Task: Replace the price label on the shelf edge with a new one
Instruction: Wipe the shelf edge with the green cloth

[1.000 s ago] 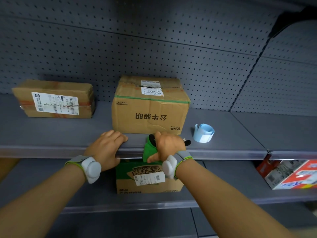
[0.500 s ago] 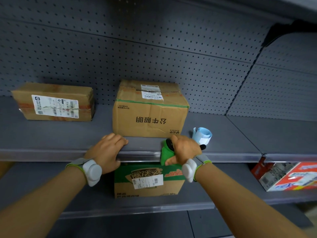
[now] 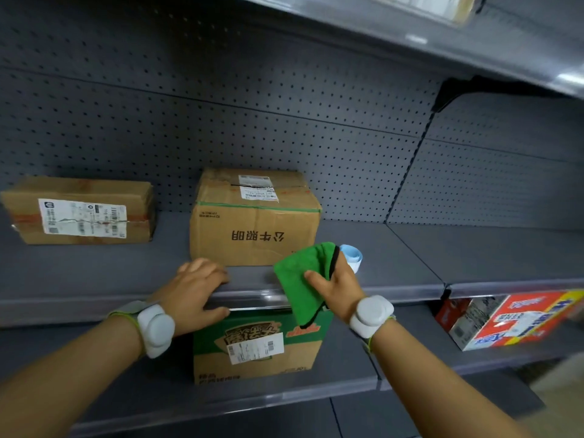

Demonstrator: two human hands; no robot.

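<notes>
Two hands at the middle shelf edge [image 3: 363, 292], both wearing white wrist units. Left hand [image 3: 197, 290] rests on the lip of the shelf, fingers laid fairly flat on top and thumb hooked under the front strip; it holds nothing, only steadies. Right hand [image 3: 336, 287] pinches a green cloth [image 3: 300, 279] between thumb and curled fingers, the cloth lifted just above the edge and hanging down over the strip. Judged step: cleaning or prepping the label channel, with the fresh label not yet taken up. Next move likely calls for setting the cloth aside and reaching for the label roll [image 3: 352, 256], then peeling one label free and seating it square in the clear strip; the left hand's bracing looks useful for that. Label roll: pale blue and white, loosely coiled, lying on the shelf surface just behind the right hand and beside the right front corner of the brown carton [image 3: 252, 229]; partly hidden by the cloth and fingers. Any print on it is too small to read. Old label on the strip: cannot tell whether one is present, since the strip section between the hands shows only glare. Green-topped box [image 3: 256, 349] sits on the shelf below, directly under the work spot. Flat parcel [image 3: 80, 211] lies well apart at left.
</notes>
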